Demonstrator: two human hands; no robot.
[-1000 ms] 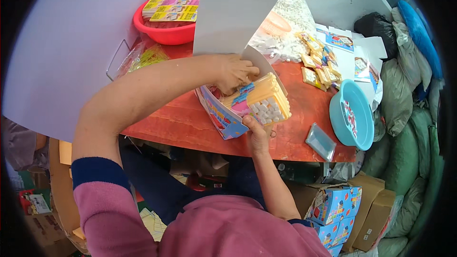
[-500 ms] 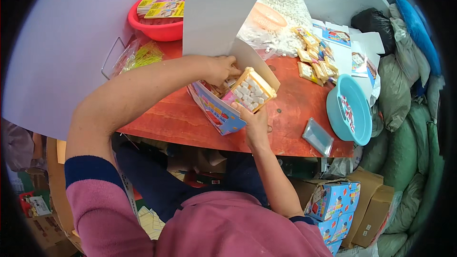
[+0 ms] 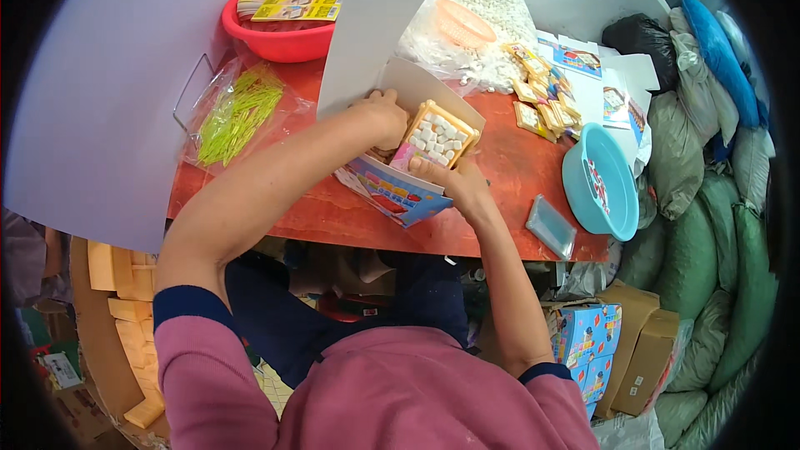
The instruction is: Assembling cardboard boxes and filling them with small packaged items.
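White-cubed faces mark the stack of packs (image 3: 439,135), tilted and partly inside a printed blue carton (image 3: 398,193) at the red table (image 3: 517,168). The person's right hand (image 3: 460,183) grips the stack, thumb across its lower face. The left hand (image 3: 382,118) reaches into the carton; finger state cannot be determined. A turquoise basin (image 3: 621,200) stands to the right.

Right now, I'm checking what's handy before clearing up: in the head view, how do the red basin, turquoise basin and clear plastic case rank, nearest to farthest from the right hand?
From the right hand:
1. Clear plastic case: to its right, by the table's front edge.
2. Turquoise basin: farther right, past the case.
3. Red basin: back left.
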